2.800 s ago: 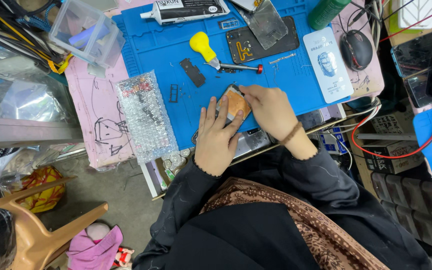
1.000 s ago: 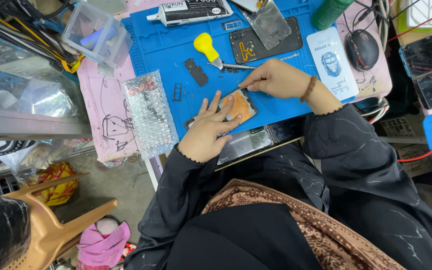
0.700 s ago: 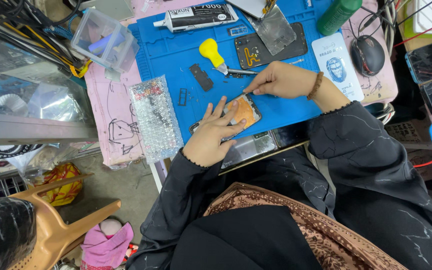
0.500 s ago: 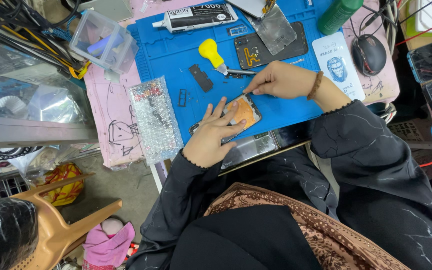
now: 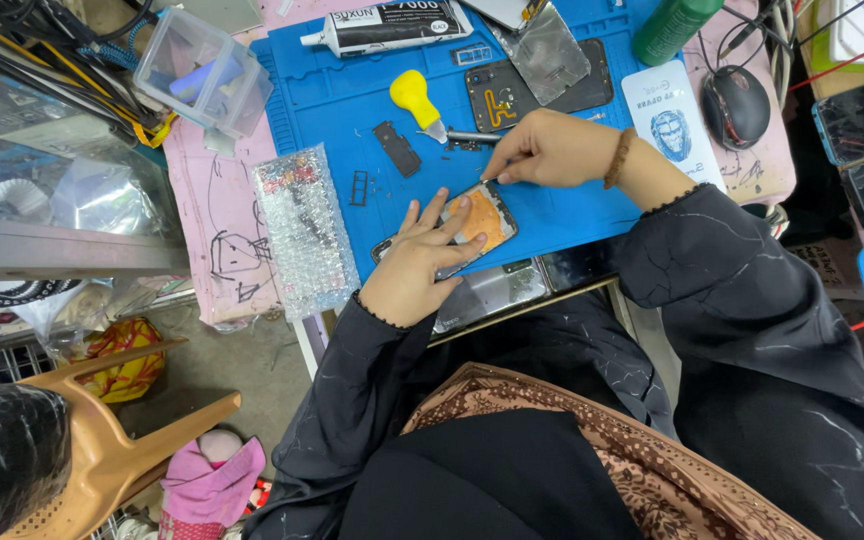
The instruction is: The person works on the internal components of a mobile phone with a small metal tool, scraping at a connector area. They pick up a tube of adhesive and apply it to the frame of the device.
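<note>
Here the opened phone (image 5: 477, 222) lies on the blue mat (image 5: 572, 210), just below the yellow-handled screwdriver (image 5: 419, 100). The left hand (image 5: 417, 268) presses it, fingers spread; the right hand (image 5: 550, 150) pinches something tiny at its upper edge. A slip could gouge the exposed insides.

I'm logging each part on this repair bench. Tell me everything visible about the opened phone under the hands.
The opened phone lies flat and slanted on the blue mat, near its front edge. Its back is off, showing an orange-tan inner surface inside a dark frame with rounded corners. The left hand rests spread across its lower end, holding it down. The right hand pinches its fingertips at the upper corner; whether they hold a tool there is too small to tell.
</note>
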